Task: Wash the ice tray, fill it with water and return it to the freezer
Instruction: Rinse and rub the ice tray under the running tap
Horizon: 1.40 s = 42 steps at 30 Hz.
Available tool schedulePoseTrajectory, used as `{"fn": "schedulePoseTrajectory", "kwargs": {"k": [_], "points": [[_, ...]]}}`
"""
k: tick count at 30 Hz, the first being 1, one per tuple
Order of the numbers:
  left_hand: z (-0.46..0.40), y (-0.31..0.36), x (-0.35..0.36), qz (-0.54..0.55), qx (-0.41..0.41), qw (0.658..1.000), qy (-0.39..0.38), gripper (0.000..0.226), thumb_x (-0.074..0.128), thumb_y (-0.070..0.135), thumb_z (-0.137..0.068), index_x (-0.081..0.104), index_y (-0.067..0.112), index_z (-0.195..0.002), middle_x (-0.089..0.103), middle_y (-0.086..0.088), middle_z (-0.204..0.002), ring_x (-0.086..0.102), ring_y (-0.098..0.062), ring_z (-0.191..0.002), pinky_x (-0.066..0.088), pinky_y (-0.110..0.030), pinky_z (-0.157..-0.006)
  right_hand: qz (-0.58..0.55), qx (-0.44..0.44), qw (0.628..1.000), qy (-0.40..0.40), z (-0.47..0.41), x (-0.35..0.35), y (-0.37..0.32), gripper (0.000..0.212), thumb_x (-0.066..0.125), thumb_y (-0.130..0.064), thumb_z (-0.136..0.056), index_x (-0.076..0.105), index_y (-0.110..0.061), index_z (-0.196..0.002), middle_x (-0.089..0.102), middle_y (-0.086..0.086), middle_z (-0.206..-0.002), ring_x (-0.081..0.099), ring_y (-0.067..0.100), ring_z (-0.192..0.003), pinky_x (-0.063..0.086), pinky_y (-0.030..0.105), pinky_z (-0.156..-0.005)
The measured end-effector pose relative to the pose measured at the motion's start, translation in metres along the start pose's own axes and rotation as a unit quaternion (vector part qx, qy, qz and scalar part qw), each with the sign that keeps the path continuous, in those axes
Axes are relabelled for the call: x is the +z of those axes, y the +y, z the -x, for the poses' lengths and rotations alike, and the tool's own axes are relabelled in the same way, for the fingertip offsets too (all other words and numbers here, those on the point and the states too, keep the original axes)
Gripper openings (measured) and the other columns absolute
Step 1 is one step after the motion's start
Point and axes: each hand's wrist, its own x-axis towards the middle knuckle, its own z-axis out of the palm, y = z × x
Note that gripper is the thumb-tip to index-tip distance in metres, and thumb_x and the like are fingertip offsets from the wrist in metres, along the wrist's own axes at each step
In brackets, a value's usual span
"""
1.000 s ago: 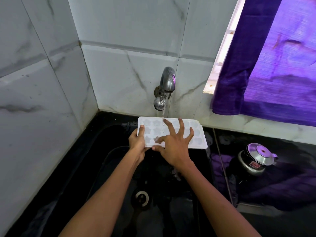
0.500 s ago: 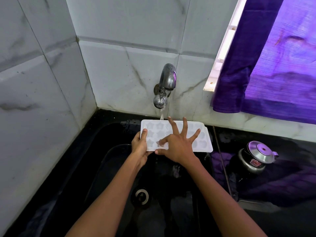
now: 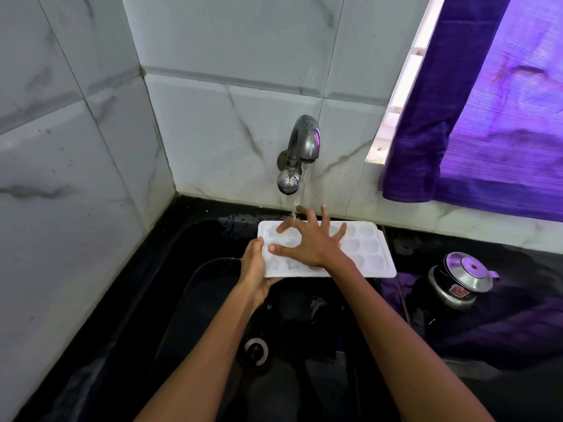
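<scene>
A person holds a white ice tray [image 3: 370, 251] over a black sink [image 3: 189, 300] under a running tap [image 3: 300, 153] fixed to a wall of grey marbled tiles [image 3: 213, 123]. The left hand [image 3: 254, 266] grips the tray's left end, thumb on the top edge and fingers curled beneath it. The right hand [image 3: 310, 242] lies flat across the tray's moulded pockets, fingers straight and spread wide, pressing on the surface and not closed round anything. A thin stream of water [image 3: 300, 196] falls from the tap and lands at the tips of the right hand's fingers near the tray's far edge. The tray sits roughly level, its long side running left to right, its right end reaching out over the sink's right rim. A round drain [image 3: 256, 350] shows at the bottom of the sink, below and between the two forearms. To the right, on the dark table [image 3: 457, 245], stands a small black pot with a shiny metal lid [image 3: 460, 281], well apart from the tray. A purple curtain [image 3: 487, 117] hangs at upper right beside a bright white window frame [image 3: 402, 95].
</scene>
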Motion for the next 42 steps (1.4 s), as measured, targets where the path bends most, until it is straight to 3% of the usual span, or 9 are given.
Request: {"fn": "schedulePoseTrajectory", "kwargs": {"k": [5, 8, 12, 17, 23, 28, 34, 37, 42], "points": [[0.0, -0.008, 0.003, -0.031, 0.016, 0.999, -0.007, 0.029, 0.036, 0.031, -0.099, 0.06, 0.016, -0.107, 0.067, -0.016, -0.104, 0.066, -0.028, -0.084, 0.055, -0.038, -0.068, 0.159, -0.017, 0.987, -0.023, -0.008, 0.0, -0.007, 0.045, 0.043, -0.07, -0.083, 0.056, -0.048, -0.119, -0.001, -0.005, -0.16, -0.03, 0.037, -0.14, -0.02, 0.071, -0.098], [-0.001, -0.011, 0.004, -0.046, 0.022, 0.999, -0.008, 0.027, 0.037, 0.028, -0.099, 0.062, 0.018, -0.1, 0.066, -0.018, -0.104, 0.064, -0.029, -0.085, 0.054, -0.045, -0.077, 0.234, -0.033, 0.972, -0.003, -0.009, 0.0, -0.012, 0.041, 0.046, -0.063, -0.087, 0.06, -0.042, -0.119, 0.0, -0.004, -0.161, -0.026, 0.039, -0.141, -0.016, 0.072, -0.1], [0.001, -0.013, 0.005, -0.046, 0.014, 0.999, 0.0, 0.027, 0.037, 0.03, -0.098, 0.061, 0.019, -0.103, 0.066, -0.019, -0.11, 0.064, -0.031, -0.09, 0.053, -0.049, -0.083, 0.189, -0.028, 0.98, 0.055, -0.009, -0.003, -0.013, 0.036, 0.066, -0.059, -0.075, 0.071, -0.031, -0.097, 0.008, -0.006, -0.159, -0.021, 0.035, -0.143, -0.014, 0.07, -0.103], [0.001, -0.011, 0.005, -0.037, 0.002, 0.999, -0.01, 0.029, 0.037, 0.03, -0.099, 0.06, 0.016, -0.111, 0.067, -0.019, -0.11, 0.064, -0.03, -0.088, 0.054, -0.046, -0.079, 0.217, -0.015, 0.976, -0.026, -0.012, -0.001, -0.011, 0.043, 0.051, -0.06, -0.086, 0.064, -0.034, -0.117, -0.009, -0.004, -0.16, -0.027, 0.039, -0.14, -0.013, 0.071, -0.103], [0.002, -0.017, 0.001, -0.051, -0.006, 0.998, -0.02, 0.029, 0.036, 0.031, -0.099, 0.061, 0.017, -0.105, 0.066, -0.021, -0.113, 0.064, -0.03, -0.087, 0.052, -0.044, -0.076, 0.154, -0.017, 0.988, 0.019, -0.012, -0.009, -0.011, 0.036, 0.072, -0.056, -0.07, 0.073, -0.028, -0.093, 0.01, -0.006, -0.158, -0.019, 0.035, -0.143, -0.009, 0.069, -0.106], [0.0, -0.017, -0.003, -0.048, -0.02, 0.998, -0.024, 0.032, 0.037, 0.032, -0.1, 0.057, 0.015, -0.119, 0.068, -0.017, -0.11, 0.066, -0.026, -0.081, 0.055, -0.037, -0.067, 0.14, -0.011, 0.988, -0.067, -0.01, -0.002, -0.009, 0.038, 0.06, -0.054, -0.083, 0.069, -0.03, -0.111, -0.008, -0.004, -0.16, -0.027, 0.039, -0.14, -0.011, 0.069, -0.105], [-0.001, -0.016, -0.004, -0.027, -0.016, 0.999, -0.015, 0.033, 0.035, 0.031, -0.101, 0.056, 0.014, -0.119, 0.069, -0.013, -0.101, 0.067, -0.026, -0.079, 0.056, -0.036, -0.065, 0.057, -0.006, 0.991, 0.119, -0.001, 0.005, -0.006, 0.028, 0.078, -0.053, -0.062, 0.075, -0.03, -0.077, 0.029, -0.014, -0.15, -0.001, 0.029, -0.144, 0.003, 0.058, -0.109], [-0.005, -0.011, -0.002, -0.02, -0.01, 1.0, -0.011, 0.034, 0.036, 0.032, -0.101, 0.056, 0.015, -0.121, 0.069, -0.015, -0.108, 0.067, -0.028, -0.085, 0.056, -0.042, -0.072, 0.018, -0.029, 0.995, 0.099, 0.007, 0.014, -0.002, 0.023, 0.067, -0.054, -0.077, 0.074, -0.034, -0.085, 0.021, -0.014, -0.153, -0.004, 0.029, -0.144, 0.002, 0.054, -0.108], [-0.008, -0.008, 0.002, -0.019, -0.003, 1.0, -0.018, 0.033, 0.035, 0.031, -0.1, 0.058, 0.013, -0.115, 0.067, -0.019, -0.109, 0.066, -0.032, -0.089, 0.053, -0.049, -0.08, 0.109, -0.05, 0.993, 0.009, 0.012, 0.02, 0.004, 0.047, 0.044, -0.07, -0.083, 0.062, -0.042, -0.117, -0.004, -0.01, -0.159, -0.019, 0.033, -0.143, -0.007, 0.059, -0.11]]}}
